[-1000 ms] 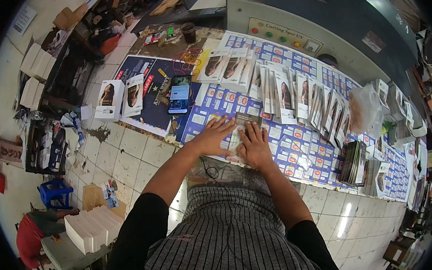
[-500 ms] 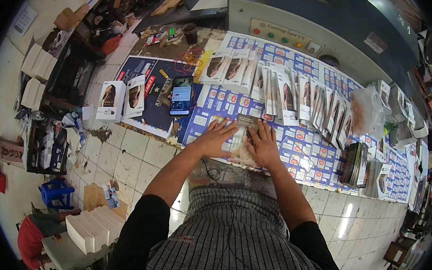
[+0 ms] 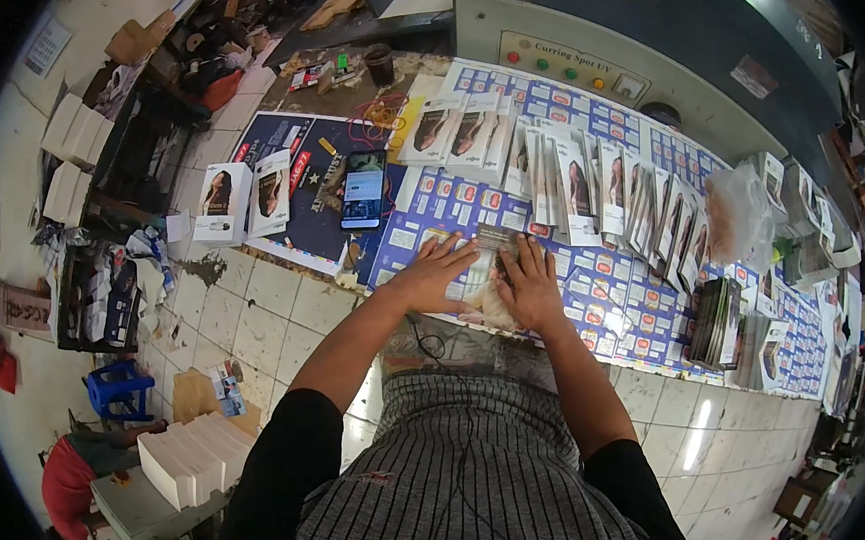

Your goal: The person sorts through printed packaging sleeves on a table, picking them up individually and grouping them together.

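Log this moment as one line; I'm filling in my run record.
left hand: flat on small stack | right hand: pressing stack's right side | surface: printed sheets | nearby: phone, upright boxes

One head-worn fisheye looks steeply down, close over the worktable [image 3: 595, 304].

A smartphone [image 3: 364, 188] lies face up on a dark poster [image 3: 299, 194], just beside two upright white cartons [image 3: 245, 197]. Further along the table, a row of flat printed boxes [image 3: 607, 189] stands on edge. On the floor sit a blue plastic stool [image 3: 118, 388] and a stack of white sheets [image 3: 195, 455].
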`<action>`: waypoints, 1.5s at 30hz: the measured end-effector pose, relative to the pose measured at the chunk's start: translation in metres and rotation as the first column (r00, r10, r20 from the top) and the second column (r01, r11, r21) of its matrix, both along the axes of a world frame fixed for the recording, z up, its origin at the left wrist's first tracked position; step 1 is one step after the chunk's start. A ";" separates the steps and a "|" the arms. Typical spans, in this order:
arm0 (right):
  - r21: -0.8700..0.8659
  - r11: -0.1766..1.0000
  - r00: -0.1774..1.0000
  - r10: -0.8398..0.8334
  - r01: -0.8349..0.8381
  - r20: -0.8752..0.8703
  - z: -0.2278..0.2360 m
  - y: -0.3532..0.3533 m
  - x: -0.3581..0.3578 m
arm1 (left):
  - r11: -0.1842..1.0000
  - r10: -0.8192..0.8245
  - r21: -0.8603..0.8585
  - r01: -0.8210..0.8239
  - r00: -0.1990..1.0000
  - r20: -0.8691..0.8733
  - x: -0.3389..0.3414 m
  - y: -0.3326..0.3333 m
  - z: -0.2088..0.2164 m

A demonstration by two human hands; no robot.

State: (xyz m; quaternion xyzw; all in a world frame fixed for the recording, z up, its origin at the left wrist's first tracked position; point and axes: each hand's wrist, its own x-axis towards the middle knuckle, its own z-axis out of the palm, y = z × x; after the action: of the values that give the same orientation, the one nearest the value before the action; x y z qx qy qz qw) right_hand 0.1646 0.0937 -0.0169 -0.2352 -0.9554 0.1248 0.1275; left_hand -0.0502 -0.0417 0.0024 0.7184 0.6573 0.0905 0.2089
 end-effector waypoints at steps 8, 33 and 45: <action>-0.001 1.000 1.000 -0.005 0.005 0.017 -0.004 0.001 0.001 | 1.000 -0.009 0.016 0.010 0.999 -0.032 -0.001 0.000 -0.005; -0.149 0.988 0.999 -0.032 0.029 -0.017 0.037 -0.039 0.090 | 0.961 -0.060 -0.274 -0.020 0.958 -0.281 0.019 0.023 0.031; 0.185 0.900 0.913 -0.361 0.395 -0.190 0.006 0.031 0.034 | 0.967 -0.046 -0.254 -0.011 0.975 -0.218 0.019 0.026 0.021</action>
State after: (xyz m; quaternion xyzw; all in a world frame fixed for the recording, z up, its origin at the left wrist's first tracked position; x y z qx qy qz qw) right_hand 0.1990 0.1249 -0.0105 -0.3909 -0.8868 0.0088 0.2464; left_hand -0.0313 -0.0154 0.0233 0.6971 0.6764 -0.0770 0.2250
